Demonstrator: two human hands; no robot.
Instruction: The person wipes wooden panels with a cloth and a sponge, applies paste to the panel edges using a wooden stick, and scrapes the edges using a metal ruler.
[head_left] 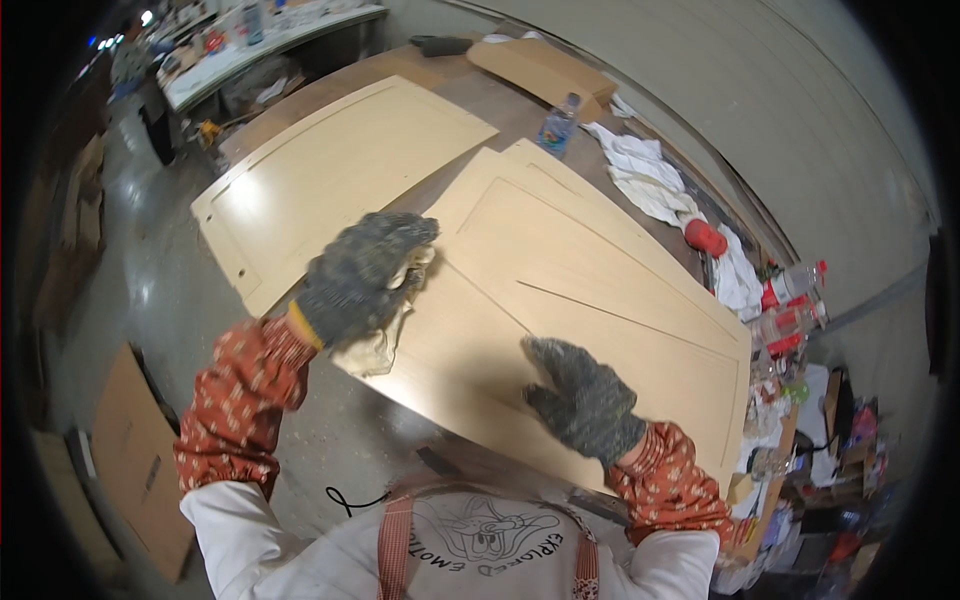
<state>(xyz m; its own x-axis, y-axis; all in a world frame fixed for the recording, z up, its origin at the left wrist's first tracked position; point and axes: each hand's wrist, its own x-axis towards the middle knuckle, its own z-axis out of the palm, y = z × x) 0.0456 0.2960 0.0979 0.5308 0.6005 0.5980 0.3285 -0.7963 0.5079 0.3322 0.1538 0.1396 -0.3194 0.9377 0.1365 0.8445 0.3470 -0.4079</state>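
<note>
My left hand [365, 275], in a dark grey knit glove, is closed around a cream cloth [375, 345] over the left edge of a pale wood-coloured panel [600, 265]. Part of the cloth hangs down below the palm along that edge. Nearer to me, my right hand [585, 400] in a matching glove is over the same panel with thumb and fingers apart and nothing in it; whether it presses on the surface I cannot tell. Grooved lines form a frame on the panel. Beneath its far side another similar panel [540, 165] sticks out.
A separate pale panel [340, 180] lies to the far left on the brown table [465, 85]. Behind stand a water bottle [558, 125] and a cardboard box [540, 75]. White rags [645, 175], a red object [705, 238] and several bottles [790, 305] line the right edge.
</note>
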